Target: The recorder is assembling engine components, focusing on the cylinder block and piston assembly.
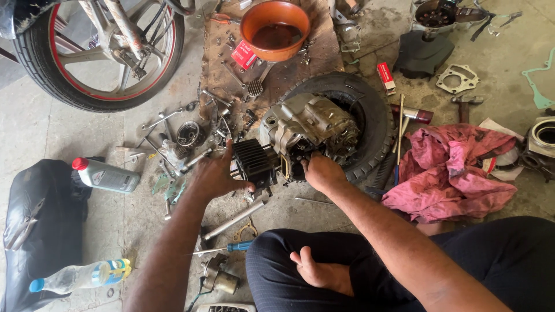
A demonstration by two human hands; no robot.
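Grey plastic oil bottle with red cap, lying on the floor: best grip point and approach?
Grip the grey oil bottle across its flat mid-body, coming from above. It lies on its side, red cap pointing left, with the black seat close behind, so the top face looks most open.

The right hand (324, 172) has its fingertips tucked out of sight behind the engine (309, 130), so what they touch cannot be told. The engine hides part of the tyre (370, 124) it rests in. The motorcycle wheel (98, 52) is cut off by the top edge, the black seat (37, 225) by the left edge, and a metal casing (543, 138) by the right edge. Small scattered parts (173, 144) are too tiny to identify.
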